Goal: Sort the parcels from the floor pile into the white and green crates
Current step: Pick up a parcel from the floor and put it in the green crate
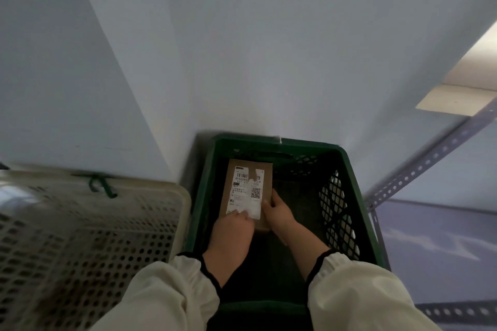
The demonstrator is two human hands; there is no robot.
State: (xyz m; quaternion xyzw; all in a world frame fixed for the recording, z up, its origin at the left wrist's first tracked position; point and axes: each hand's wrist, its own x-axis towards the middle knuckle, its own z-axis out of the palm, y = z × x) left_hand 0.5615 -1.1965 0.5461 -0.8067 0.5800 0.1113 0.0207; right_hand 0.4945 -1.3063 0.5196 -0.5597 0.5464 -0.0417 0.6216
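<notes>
Head view: the brown parcel (246,188) sits label-up inside the green crate (269,142), near its left wall. The left grip (231,228) holds its near end, and the right grip (277,212) pinches its right edge. Released unevenly, it could tip against that wall.

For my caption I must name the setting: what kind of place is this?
Probably a parcel sorting or storage room: a labelled parcel in a green crate, a white crate beside it, and slotted metal shelving at right.
</notes>
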